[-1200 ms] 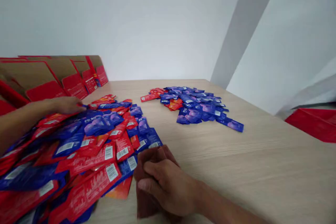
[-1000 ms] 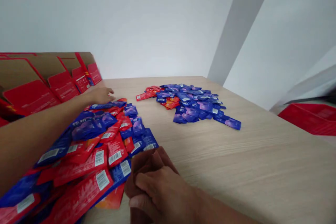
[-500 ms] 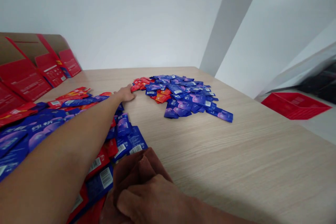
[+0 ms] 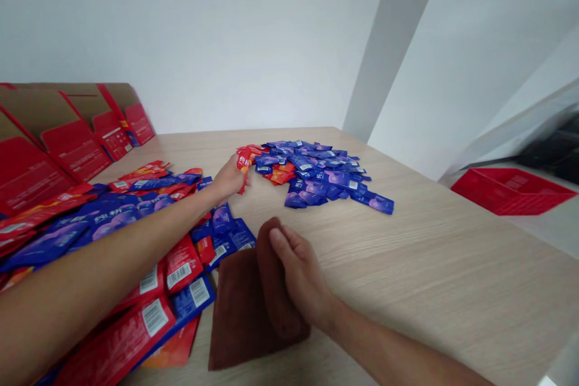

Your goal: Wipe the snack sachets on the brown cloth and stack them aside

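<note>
My left hand (image 4: 228, 180) reaches across the table and is closed on a red sachet (image 4: 244, 161) at the left edge of the far pile of blue and red sachets (image 4: 319, 176). A large heap of red and blue sachets (image 4: 117, 235) lies under my left forearm. My right hand (image 4: 298, 277) rests with fingers stretched out flat on a folded brown cloth (image 4: 251, 307) near the front edge.
Red and brown cardboard boxes (image 4: 67, 139) stand in a row at the back left of the wooden table (image 4: 429, 265). A red tray (image 4: 511, 190) sits off the table at the right. A white wall and grey pillar stand behind.
My left hand has moved from the near heap across to the far pile and closed on a red sachet. My right hand has opened flat on the brown cloth.
</note>
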### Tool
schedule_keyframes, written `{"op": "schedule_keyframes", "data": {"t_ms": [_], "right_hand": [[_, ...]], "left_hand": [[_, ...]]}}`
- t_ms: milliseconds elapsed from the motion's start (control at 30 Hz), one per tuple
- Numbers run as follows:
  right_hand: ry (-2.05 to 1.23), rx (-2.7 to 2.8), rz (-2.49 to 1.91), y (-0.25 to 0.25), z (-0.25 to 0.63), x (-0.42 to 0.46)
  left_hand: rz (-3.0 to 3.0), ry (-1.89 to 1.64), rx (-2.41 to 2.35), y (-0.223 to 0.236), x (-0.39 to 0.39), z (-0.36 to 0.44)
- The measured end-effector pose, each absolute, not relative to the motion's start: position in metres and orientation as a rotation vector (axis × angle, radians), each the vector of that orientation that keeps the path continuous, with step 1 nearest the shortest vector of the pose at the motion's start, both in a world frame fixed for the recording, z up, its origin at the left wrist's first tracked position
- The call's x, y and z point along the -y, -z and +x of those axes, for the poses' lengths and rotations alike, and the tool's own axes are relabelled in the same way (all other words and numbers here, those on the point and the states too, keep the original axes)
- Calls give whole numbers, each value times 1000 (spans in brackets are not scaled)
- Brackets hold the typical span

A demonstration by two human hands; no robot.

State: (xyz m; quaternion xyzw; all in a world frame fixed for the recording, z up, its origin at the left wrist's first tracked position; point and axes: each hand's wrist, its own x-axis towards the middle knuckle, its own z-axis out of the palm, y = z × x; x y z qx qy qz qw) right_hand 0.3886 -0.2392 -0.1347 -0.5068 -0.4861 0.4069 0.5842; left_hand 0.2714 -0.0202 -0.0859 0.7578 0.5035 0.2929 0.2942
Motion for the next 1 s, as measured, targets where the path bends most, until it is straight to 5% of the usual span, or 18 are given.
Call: {"op": "schedule_keyframes", "data": {"t_ms": [133,300,600,1000], "right_hand": [[-752,667,-1172,134,411,216],[-488,799,-1170,128,409,219],[-615,1291,-980,139,366,244],[-517,1082,-1136,132,393,231]], "left_hand": [[1924,-907,-1173,91,119,268],[1763,-1022,-779,108,220,288],[1305,-1309,-868,104,201,298],[1176,-1324,-874,121,240,309]]}}
